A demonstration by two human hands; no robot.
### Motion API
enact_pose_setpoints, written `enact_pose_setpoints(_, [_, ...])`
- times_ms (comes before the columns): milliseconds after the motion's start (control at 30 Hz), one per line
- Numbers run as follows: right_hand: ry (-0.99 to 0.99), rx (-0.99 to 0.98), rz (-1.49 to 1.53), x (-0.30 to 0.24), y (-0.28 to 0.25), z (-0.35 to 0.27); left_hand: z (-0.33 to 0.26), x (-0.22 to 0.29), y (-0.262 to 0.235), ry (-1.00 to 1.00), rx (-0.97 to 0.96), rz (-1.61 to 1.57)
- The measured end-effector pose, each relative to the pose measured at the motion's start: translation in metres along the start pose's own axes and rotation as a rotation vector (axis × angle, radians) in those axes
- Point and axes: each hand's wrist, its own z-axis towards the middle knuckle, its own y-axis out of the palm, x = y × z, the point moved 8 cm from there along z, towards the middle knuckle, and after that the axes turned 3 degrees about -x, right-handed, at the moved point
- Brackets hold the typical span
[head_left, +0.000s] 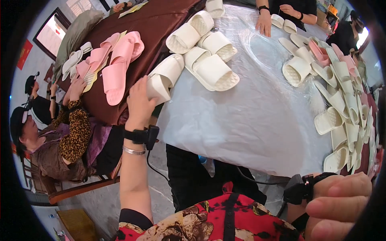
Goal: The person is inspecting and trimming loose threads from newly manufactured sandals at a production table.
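Observation:
My left hand [139, 103] reaches out over the table's near left corner and grips a cream slipper [163, 80] at its near end. That slipper lies at the front of a loose group of cream slippers [209, 66] on clear plastic sheeting [257, 116]. My right hand [341, 203] is close to the camera at the lower right, fingers curled, with nothing visible in it. Both wrists carry a black band with a small device.
A long pile of cream and pink slippers [341, 92] runs down the right side. Pink slippers [118, 64] lie on the brown cloth [161, 24] at left. A seated person [60, 136] reaches there. Another person's hands [265, 22] rest at the far edge.

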Motion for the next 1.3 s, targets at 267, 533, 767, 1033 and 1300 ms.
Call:
enact_pose_setpoints(267, [0.088,0.181,-0.122,0.053,0.063,-0.009,0.003,0.003,-0.006,-0.111,-0.222,-0.183])
enact_pose_setpoints(533, [0.380,0.021,0.072,0.102,0.150,-0.054,-0.107,0.005,-0.042,-0.352,-0.035,-1.366])
enact_pose_setpoints(767, [0.523,0.473,0.278,0.152,0.160,-0.075,-0.142,0.075,-0.020,-0.207,-0.437,-1.376])
enact_pose_setpoints(1033, [0.638,0.595,0.226,0.169,0.167,-0.106,-0.132,0.106,0.004,-0.199,-0.592,-1.354])
enact_pose_setpoints(1300, [0.743,0.123,0.130,0.175,0.193,-0.109,-0.122,0.079,0.073,-0.406,-0.233,-1.458])
